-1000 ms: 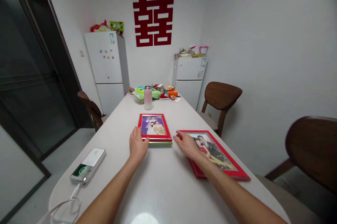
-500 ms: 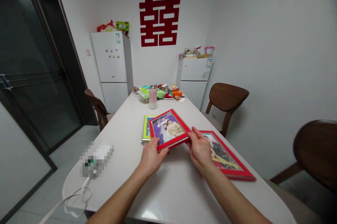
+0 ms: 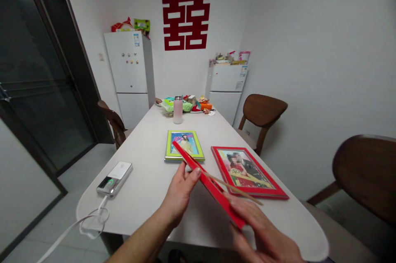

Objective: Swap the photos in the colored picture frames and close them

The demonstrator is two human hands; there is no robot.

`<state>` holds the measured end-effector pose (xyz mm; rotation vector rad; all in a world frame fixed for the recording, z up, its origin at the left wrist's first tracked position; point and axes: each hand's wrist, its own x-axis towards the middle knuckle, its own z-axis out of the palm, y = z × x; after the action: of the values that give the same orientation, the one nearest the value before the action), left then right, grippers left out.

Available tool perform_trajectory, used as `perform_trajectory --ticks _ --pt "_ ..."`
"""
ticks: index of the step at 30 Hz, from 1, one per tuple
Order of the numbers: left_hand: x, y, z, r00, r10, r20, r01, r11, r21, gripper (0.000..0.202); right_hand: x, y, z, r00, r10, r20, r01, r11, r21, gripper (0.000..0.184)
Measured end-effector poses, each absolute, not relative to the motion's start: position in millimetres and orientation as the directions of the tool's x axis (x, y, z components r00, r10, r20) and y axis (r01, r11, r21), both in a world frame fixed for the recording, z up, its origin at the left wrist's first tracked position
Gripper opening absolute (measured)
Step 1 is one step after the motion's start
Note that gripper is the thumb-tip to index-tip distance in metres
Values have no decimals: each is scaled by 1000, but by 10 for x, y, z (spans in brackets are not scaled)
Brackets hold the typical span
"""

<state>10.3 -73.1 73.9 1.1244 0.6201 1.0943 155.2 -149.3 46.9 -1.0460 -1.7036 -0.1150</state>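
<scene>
A red picture frame (image 3: 213, 191) is held up above the near part of the table, turned nearly edge-on, so its photo is hidden from me. My left hand (image 3: 180, 191) pinches its left part, thumb on the edge. Around its near right end my right hand (image 3: 262, 230) is closed, slightly blurred. A thin brown strip (image 3: 244, 193) juts from behind this frame, perhaps its backing or stand. Beyond my left hand, a lime-green picture frame (image 3: 168, 147) lies face up. To the right, a larger red picture frame (image 3: 278, 193) also lies face up with a photo in it.
On the white table (image 3: 139, 209), a power bank (image 3: 115, 178) with a white cable (image 3: 100, 213) lies at left. A pink bottle (image 3: 177, 111) stands farther back, before colourful packets (image 3: 185, 107). Wooden chairs (image 3: 264, 110) flank the table. White fridges (image 3: 126, 65) stand behind.
The held red frame has tilted from showing its photo to nearly edge-on, its right end coming lower and closer. My right hand moved toward me. The green frame is now mostly uncovered.
</scene>
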Motion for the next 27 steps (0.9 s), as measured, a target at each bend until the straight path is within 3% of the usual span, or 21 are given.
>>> perform_trajectory --ticks 3,6,9,13,17,21,27 --pt "31 -805 639 416 908 58 -399 125 908 39 1463 -1512 366 -268 449 853 638 746 -192 38" --pt "-51 -779 472 417 908 36 -363 130 923 38 1313 -1478 213 -355 392 849 634 768 -90 35" --pt "-167 -670 260 372 927 44 -123 2 992 44 1141 -1434 36 -429 402 809 648 761 -35 27" --pt "-334 -509 -32 255 965 57 183 -106 977 58 939 -1351 -203 -481 414 773 659 752 8 23" --pt "-413 -447 -188 152 985 76 376 -128 917 69 813 -1267 -401 -471 446 761 675 738 -15 24" --pt "-385 -463 -216 125 985 122 531 -170 830 65 744 -1257 -450 -462 497 735 683 728 -63 24" --pt "-352 -503 -210 144 975 172 654 -224 723 58 1031 -1283 45 -456 590 667 640 738 -216 26"
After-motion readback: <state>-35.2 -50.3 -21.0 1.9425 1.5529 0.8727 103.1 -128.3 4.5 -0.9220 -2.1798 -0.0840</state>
